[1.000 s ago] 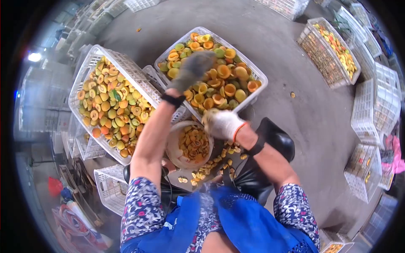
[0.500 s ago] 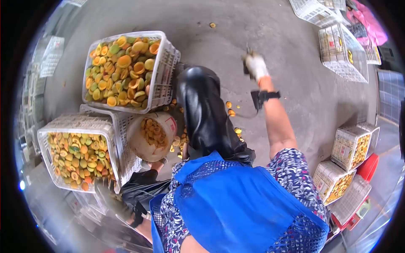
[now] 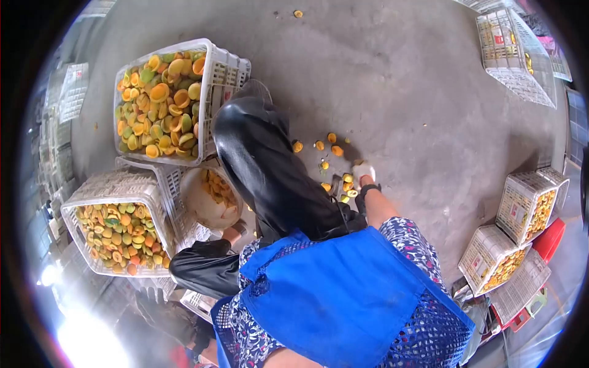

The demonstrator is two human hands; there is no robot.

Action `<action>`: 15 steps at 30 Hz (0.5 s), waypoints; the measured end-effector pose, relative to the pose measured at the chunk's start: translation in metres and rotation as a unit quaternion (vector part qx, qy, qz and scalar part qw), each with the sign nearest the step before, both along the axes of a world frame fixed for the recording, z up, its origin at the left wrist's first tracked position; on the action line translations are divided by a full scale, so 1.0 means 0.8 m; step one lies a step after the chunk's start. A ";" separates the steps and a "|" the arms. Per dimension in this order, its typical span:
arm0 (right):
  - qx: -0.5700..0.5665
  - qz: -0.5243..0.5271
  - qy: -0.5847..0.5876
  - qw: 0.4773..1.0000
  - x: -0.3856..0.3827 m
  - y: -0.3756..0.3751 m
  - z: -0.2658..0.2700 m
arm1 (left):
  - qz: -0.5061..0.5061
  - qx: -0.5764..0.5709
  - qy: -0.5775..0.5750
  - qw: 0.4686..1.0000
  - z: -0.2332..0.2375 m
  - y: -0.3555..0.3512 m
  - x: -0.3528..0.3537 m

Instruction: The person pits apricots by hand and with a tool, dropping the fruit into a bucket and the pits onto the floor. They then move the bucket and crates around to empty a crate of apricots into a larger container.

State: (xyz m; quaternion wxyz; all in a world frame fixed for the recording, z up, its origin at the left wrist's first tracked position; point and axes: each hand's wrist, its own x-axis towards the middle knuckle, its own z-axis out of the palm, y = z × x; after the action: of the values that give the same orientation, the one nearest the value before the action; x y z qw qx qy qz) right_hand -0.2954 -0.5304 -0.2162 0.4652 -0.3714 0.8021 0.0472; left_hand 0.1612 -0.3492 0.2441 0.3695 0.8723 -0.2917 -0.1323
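My right hand (image 3: 363, 172), in a white glove with a dark strap at the wrist, is low over the floor beside several halved apricots (image 3: 348, 184). Its fingers are hidden from above. At the lower left, my left hand (image 3: 161, 313) in a greyish glove is stretched out with the fingers apart, slightly blurred. It is just below a white crate (image 3: 161, 208) of apricot halves. A white bucket (image 3: 191, 196) with more apricot halves stands by my legs, partly covered by my knee.
A larger white crate (image 3: 208, 80) heaped with apricot halves stands at the upper left. Loose halves (image 3: 331, 144) lie on the grey floor (image 3: 392, 73). Stacked crates with fruit (image 3: 512, 205) and a red thing (image 3: 549, 239) stand at the right; another crate (image 3: 515, 58) is at the upper right.
My right hand has come back from far out over the floor to the fruit near my legs. My knee has shifted left, covering part of the bucket. My left hand has dropped lower.
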 end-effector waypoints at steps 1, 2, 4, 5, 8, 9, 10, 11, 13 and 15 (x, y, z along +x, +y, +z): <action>0.026 0.014 0.011 1.000 0.011 -0.007 0.015 | -0.005 -0.012 -0.019 1.000 0.011 0.002 0.011; 0.050 0.024 0.025 0.998 0.018 -0.022 0.034 | -0.013 -0.021 -0.038 0.999 0.019 0.004 0.020; 0.021 0.078 0.033 0.996 0.010 -0.039 0.033 | -0.046 -0.042 -0.083 0.995 0.027 0.001 0.042; -0.013 0.091 0.037 0.995 -0.001 -0.054 0.027 | -0.073 -0.050 -0.121 0.989 0.032 0.001 0.055; -0.091 0.136 0.078 0.983 -0.044 -0.133 0.058 | -0.095 -0.060 -0.159 0.981 0.041 -0.020 0.080; -0.177 0.161 0.124 0.963 -0.055 -0.162 0.076 | -0.048 -0.038 -0.118 0.991 0.046 -0.045 0.079; -0.225 0.207 0.160 0.938 -0.071 -0.198 0.097 | -0.049 -0.195 0.058 0.978 0.040 -0.061 0.083; -0.289 0.295 0.204 0.888 -0.089 -0.235 0.109 | -0.092 -0.216 -0.019 0.972 0.014 -0.072 0.099; -0.329 0.265 0.164 0.891 -0.067 -0.305 0.209 | -0.086 -0.228 0.034 0.969 -0.005 -0.108 0.091; -0.388 0.204 0.067 0.896 -0.015 -0.360 0.302 | -0.265 -0.055 -0.270 0.924 -0.007 -0.136 0.079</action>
State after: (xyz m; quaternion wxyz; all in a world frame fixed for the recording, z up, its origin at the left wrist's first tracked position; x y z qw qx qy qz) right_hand -0.3074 -0.8187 0.0257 0.2092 -0.6737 0.6928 -0.1494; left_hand 0.2241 -0.4579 0.2383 0.2757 0.7442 -0.6076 0.0310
